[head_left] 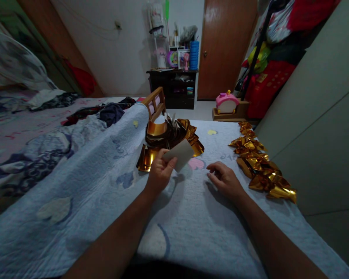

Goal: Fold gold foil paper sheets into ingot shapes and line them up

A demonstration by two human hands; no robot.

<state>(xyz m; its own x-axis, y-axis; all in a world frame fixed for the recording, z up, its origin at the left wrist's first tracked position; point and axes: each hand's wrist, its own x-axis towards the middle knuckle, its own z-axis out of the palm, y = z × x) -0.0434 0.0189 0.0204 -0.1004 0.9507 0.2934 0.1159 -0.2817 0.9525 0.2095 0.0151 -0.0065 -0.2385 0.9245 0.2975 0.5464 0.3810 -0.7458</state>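
My left hand (pixel 163 167) pinches a flat pale sheet of paper (pixel 180 154) by its left edge, thumb on top. Just behind it lies a loose heap of shiny gold foil sheets (pixel 157 130), some curled, some showing dark or white sides. My right hand (pixel 222 177) hovers low over the light blue cloth, fingers bent and slightly apart, with nothing visible in them. To its right runs a row of folded gold foil pieces (pixel 257 170) along the cloth's right edge.
A light blue patterned cloth (pixel 186 232) covers the surface. Behind it stand a wooden chair back (pixel 155 104), a dark cabinet (pixel 174 91) and a pink toy-like case (pixel 227 104). Rumpled clothes (pixel 110 114) lie on the bed at left. A pale panel (pixel 322 135) borders the right.
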